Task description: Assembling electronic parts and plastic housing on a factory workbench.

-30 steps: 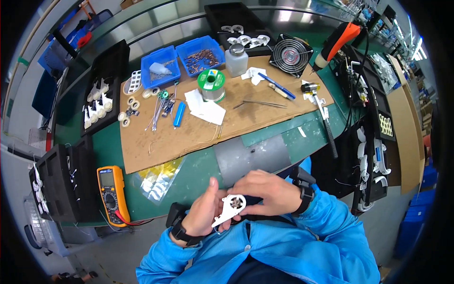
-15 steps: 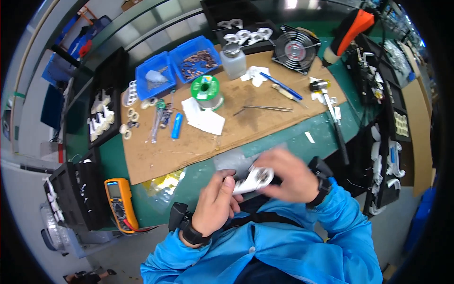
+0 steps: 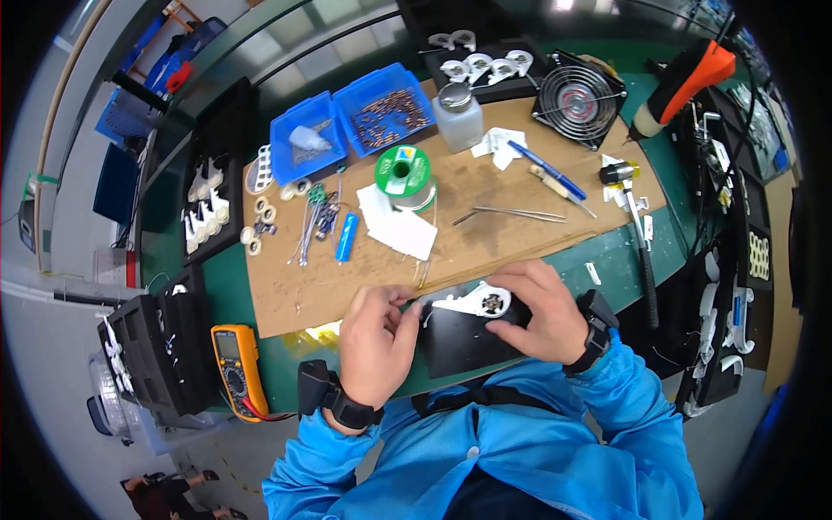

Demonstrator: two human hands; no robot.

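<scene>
A white plastic housing, with a narrow neck and a round head holding a small dark motor-like part, is over a black mat at the table's front edge. My right hand has its thumb and fingers on either side of the round head, gripping it. At the neck's tip, my left hand is closed, thumb against curled fingers. A thin pale wire end shows beside that thumb; whatever the left fingers pinch is hidden.
A cardboard sheet carries a solder spool, tweezers, a blue pen-like tool and a blue cylinder. Blue bins stand behind. A hammer lies right, an orange multimeter left.
The white housing has gone from between my hands, close to my body, forward over the mat, its round motor side now facing up. Both hands moved apart, and the view shifted slightly.
</scene>
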